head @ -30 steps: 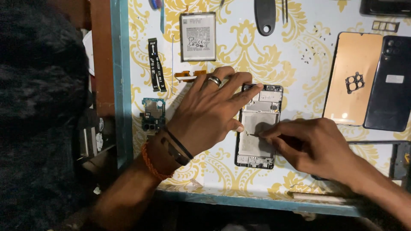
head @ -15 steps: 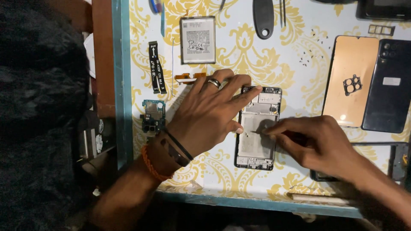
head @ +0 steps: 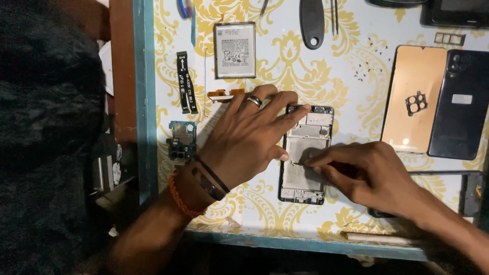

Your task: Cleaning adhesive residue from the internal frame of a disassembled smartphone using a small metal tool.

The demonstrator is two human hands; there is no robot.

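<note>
Head view: left hand [head: 244, 142] steadies flat rectangular metal phone frame [head: 304, 173]

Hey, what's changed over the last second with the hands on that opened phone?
Hardly anything. The right hand shifted its fingertips slightly on the opened phone, still pinching at its middle; what it pinches is too small to tell. The left hand stays flat, holding the phone's left edge. The battery and back covers have not moved.
</note>
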